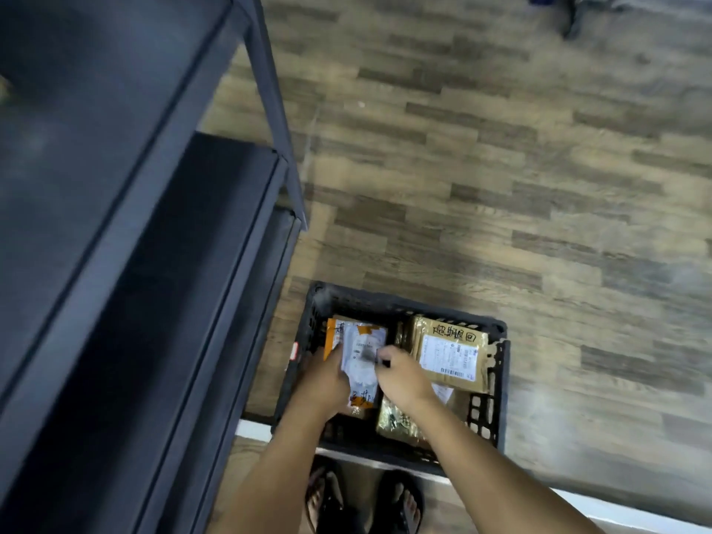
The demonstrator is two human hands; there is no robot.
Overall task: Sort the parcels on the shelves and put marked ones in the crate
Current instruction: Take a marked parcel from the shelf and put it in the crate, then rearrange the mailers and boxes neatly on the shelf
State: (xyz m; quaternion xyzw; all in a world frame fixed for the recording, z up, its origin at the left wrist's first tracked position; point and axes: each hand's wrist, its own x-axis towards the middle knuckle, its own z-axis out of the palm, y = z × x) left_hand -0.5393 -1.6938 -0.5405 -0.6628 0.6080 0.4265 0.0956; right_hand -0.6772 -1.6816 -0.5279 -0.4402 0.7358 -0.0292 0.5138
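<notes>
Here left hand (327, 383) grips, right hand (404, 375) pinches orange parcel (364, 341) in crate (499, 398); long axis near-to-far.

Both bare forearms reach down and forward. The left hand (327, 379) grips a parcel (364, 346); the right hand (404, 375), fingers curled, is just beside it.

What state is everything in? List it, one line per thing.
crate: on the floor, holding parcels.
orange-and-white parcel: held over the crate by both hands.
brown parcel: lying flat, label up.
gold parcel: flat, partly under the right forearm.
left hand: grips orange-and-white parcel.
right hand: pinches same parcel.
</notes>
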